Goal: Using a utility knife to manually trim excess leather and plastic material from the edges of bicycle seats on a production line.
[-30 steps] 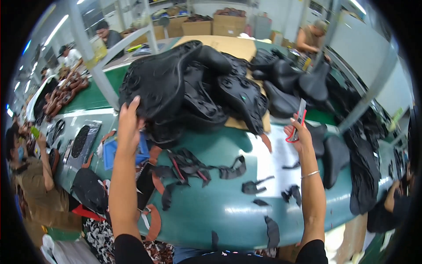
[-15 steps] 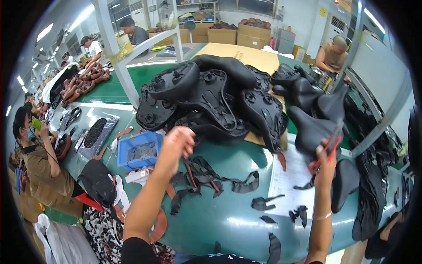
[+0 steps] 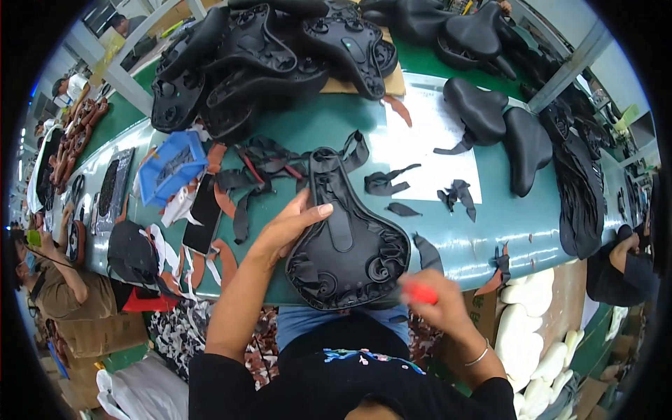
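A black bicycle saddle (image 3: 341, 231) lies underside up at the table's near edge, its narrow nose pointing away from me. My left hand (image 3: 290, 224) grips its left side, thumb resting on the inner face. Gathered black cover material shows along the saddle's inner rim. At the lower right of its wide end, my right hand (image 3: 441, 304) is closed around red-handled scissors (image 3: 420, 291). Motion smears the scissors, so whether the blades touch the saddle cannot be made out.
More black saddles (image 3: 259, 63) are piled at the back, with others (image 3: 476, 112) at the right. Black offcuts (image 3: 385, 183) lie beyond the saddle, some over a white sheet (image 3: 427, 154). A blue bin (image 3: 171, 168) and a dark phone (image 3: 203, 213) are at left. Co-workers sit farther off.
My view has tilted down. My left hand, empty before, now holds an upturned saddle in front of me. My right hand has come from the right-hand saddles to its wide end with the scissors.
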### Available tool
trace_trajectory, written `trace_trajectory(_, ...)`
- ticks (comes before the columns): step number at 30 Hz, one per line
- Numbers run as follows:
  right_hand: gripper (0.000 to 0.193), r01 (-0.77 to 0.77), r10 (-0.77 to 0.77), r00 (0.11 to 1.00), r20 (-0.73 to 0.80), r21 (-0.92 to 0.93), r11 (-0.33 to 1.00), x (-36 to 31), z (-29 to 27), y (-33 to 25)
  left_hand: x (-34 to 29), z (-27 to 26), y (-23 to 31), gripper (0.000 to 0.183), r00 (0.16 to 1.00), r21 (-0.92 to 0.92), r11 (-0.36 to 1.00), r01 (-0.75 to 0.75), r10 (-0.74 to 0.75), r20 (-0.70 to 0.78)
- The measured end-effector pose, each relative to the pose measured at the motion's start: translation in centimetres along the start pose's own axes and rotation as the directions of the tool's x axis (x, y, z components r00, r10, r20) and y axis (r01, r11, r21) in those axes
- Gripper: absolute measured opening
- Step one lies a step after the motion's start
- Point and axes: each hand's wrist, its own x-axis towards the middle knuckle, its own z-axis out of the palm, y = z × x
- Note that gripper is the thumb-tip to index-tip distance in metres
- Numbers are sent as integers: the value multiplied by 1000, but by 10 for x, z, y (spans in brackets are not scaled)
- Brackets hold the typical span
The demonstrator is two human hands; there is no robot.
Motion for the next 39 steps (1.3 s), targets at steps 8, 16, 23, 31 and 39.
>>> trace_trajectory(8,54,110,-92,994,62,-680,725,25,-31,-13,-1,28,29,49,991,291,955,-53,87,-105)
trace_trajectory(16,63,-30,96,994,51,-718,695,-20,-1,-13,3,21,24,42,981,437,896,-78,148,-129)
trace_trajectory(23,59,-320,262,946,-192,-413,853,-45,53,-37,-32,3,-13,39,902,286,954,-93,203,-381)
trace_trajectory(31,57,103,-197,940,-277,-320,942,55,38,-21,-61,9,-42,44,846,169,964,-207,263,-464)
trace_trajectory(39,47,-139,173,949,-264,141,980,48,28,-36,-69,46,-20,40,656,959,34,-283,736,167)
